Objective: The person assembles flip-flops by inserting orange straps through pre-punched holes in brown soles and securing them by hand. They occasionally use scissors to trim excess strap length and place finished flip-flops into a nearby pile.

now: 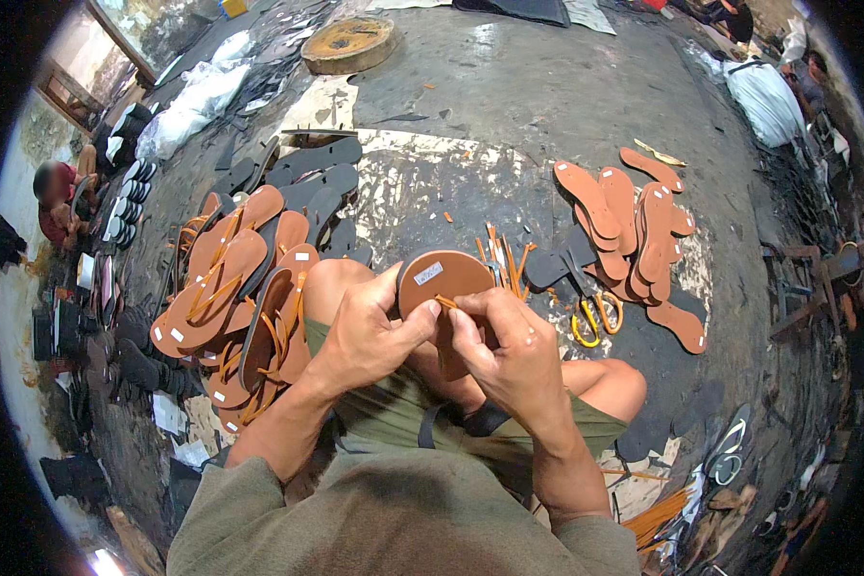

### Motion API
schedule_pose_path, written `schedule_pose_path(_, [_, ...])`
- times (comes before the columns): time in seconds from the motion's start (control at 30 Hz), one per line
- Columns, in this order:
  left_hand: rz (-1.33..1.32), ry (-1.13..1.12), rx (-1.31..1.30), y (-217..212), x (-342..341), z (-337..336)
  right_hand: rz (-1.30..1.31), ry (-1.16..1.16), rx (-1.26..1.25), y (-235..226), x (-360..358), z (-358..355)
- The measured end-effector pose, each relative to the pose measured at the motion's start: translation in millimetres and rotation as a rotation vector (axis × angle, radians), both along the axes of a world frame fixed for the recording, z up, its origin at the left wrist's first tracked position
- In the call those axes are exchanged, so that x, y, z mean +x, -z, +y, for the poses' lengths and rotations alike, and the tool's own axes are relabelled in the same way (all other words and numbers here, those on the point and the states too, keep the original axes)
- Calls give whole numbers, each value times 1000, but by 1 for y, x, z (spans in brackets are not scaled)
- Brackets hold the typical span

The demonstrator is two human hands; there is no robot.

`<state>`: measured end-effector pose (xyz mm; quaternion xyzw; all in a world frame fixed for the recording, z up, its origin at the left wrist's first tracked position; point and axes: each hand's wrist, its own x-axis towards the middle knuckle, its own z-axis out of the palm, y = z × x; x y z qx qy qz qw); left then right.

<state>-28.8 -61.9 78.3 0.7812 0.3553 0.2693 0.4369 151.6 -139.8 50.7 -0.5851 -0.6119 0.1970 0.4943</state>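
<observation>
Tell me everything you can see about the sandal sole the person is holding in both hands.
The sandal sole is a flat tan-brown piece with a rounded end and a dark edge, leather-like or rubbery in look. It is held above the person's knees, rounded end pointing away. A small white sticker sits near that end. The left hand grips its left side, thumb across the face; the right hand covers the lower part and pinches a thin orange strap against its surface. The lower end is hidden behind the fingers.

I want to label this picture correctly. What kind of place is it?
Probably a small sandal workshop, with the work done on the floor. The hands hold a brown sole and an orange strap. Strapped sandals are piled at the left, bare soles at the right, beside scissors.
</observation>
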Motion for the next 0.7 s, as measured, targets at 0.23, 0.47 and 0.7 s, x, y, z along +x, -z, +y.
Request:
schedule_pose_path(0.23, [21,-3,194,10,9,-7,-196,-10,-53,-7,7,-4])
schedule_pose_path(0.47, [-116,-70,93,31,16,-13,-235,-15,57,-1,6,3])
schedule_pose_path(0.7, [-199,-51,-25,62,22,-10,-180,19,24,29,9,12])
